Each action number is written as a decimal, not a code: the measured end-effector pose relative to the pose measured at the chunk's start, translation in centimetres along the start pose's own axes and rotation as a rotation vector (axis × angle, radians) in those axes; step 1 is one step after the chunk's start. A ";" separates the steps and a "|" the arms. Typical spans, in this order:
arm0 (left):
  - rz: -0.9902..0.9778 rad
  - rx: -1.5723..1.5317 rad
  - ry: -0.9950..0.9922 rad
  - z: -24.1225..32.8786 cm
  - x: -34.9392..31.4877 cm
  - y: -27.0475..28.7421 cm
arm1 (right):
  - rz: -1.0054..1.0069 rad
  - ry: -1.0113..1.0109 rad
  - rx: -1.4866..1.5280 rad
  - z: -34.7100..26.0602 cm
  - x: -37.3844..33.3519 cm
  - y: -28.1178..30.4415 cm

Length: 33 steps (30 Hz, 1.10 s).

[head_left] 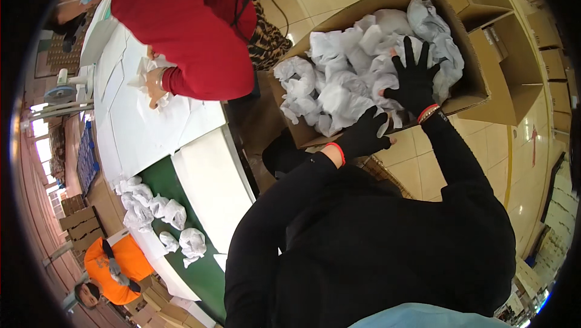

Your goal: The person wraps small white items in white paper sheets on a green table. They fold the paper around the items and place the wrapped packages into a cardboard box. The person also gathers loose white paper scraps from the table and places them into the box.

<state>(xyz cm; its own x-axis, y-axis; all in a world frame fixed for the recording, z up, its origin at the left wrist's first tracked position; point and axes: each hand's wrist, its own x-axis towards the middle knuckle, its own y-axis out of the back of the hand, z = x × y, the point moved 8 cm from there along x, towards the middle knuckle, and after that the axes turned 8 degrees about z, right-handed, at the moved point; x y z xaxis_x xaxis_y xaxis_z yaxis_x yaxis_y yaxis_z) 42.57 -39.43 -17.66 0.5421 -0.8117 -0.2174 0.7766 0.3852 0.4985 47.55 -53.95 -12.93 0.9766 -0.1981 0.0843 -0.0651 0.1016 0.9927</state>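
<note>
A large open cardboard box in front of me is filled with white paper-wrapped bundles. My right hand, in a black glove with bare fingertips, lies spread on the bundles at the box's right side. My left hand, gloved the same way, rests at the box's near edge, its fingers apart and touching a bundle. Neither hand grips anything that I can see. What the paper wraps is hidden.
At the upper left a person in a red top handles white paper over a white-covered table. More wrapped bundles lie on a green belt. Open cardboard boxes stand at the right. A person in orange is at the lower left.
</note>
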 end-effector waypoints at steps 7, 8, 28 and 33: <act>0.261 -0.016 0.025 -0.2 -6.3 5.1 | -0.116 -0.070 -0.172 -0.4 0.3 -4.6; 0.307 0.014 0.003 -0.3 -7.2 5.6 | -0.092 -0.053 -0.196 -0.9 0.6 -4.2; 0.997 -0.102 0.308 -6.9 -44.6 12.2 | 0.176 0.856 0.736 -29.8 -5.7 15.6; 1.275 0.173 0.713 -9.4 -62.1 15.3 | -0.170 1.314 0.761 -49.4 -12.3 17.6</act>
<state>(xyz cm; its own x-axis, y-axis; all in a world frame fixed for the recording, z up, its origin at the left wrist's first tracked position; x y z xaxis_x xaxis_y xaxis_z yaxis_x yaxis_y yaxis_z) 23.82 21.04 -4.40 0.8956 0.4327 0.1035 -0.3571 0.5604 0.7473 44.56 -1.62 -0.78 0.4418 0.8641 0.2411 0.3768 -0.4227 0.8242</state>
